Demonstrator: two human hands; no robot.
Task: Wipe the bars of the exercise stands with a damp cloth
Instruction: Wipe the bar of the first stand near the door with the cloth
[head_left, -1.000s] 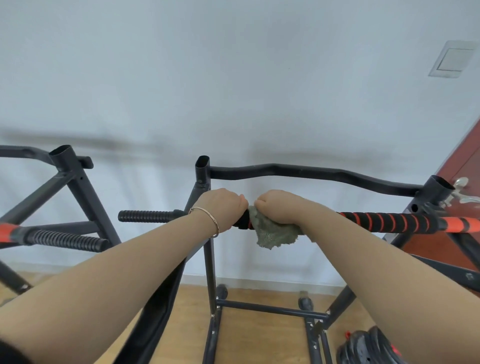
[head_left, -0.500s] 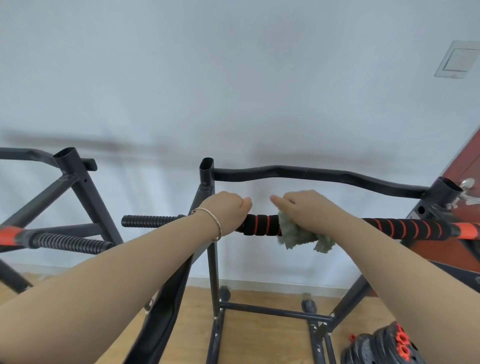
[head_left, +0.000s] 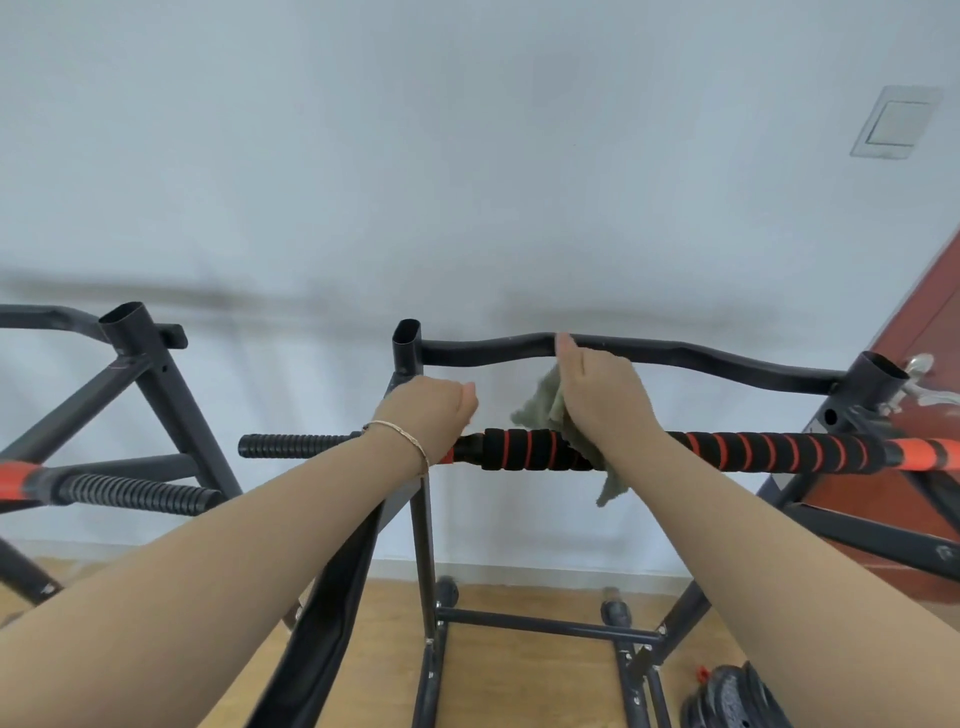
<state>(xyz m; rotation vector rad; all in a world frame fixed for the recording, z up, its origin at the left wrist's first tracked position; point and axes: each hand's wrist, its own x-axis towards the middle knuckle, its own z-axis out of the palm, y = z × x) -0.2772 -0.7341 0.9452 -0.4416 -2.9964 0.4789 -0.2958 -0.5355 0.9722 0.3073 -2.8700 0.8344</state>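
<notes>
Left grip (head_left: 431, 410) clasps bar (head_left: 524, 449), right grip (head_left: 602, 395) cloth (head_left: 540, 405); white wall (head_left: 467, 156), wood floor (head_left: 519, 675).

My left forearm (head_left: 208, 571) and right forearm (head_left: 779, 545) are bare right down to the picture's edge. Just behind my left hand (head_left: 434, 410), a thin, smooth, gold-coloured bangle (head_left: 402, 447) rings the wrist.

A spare room at home, set up as a workout corner.
Two black steel exercise stands (head_left: 423, 519) stand against a plain white wall (head_left: 415, 156), one carrying a padded bar (head_left: 779, 451) banded black and orange. Weight plates (head_left: 722, 699) lie on the wood-plank floor (head_left: 519, 675) by a white skirting board (head_left: 519, 569). A wall switch (head_left: 894, 124) sits above a reddish-brown door (head_left: 935, 322) with its metal handle (head_left: 932, 396) at the right.
</notes>
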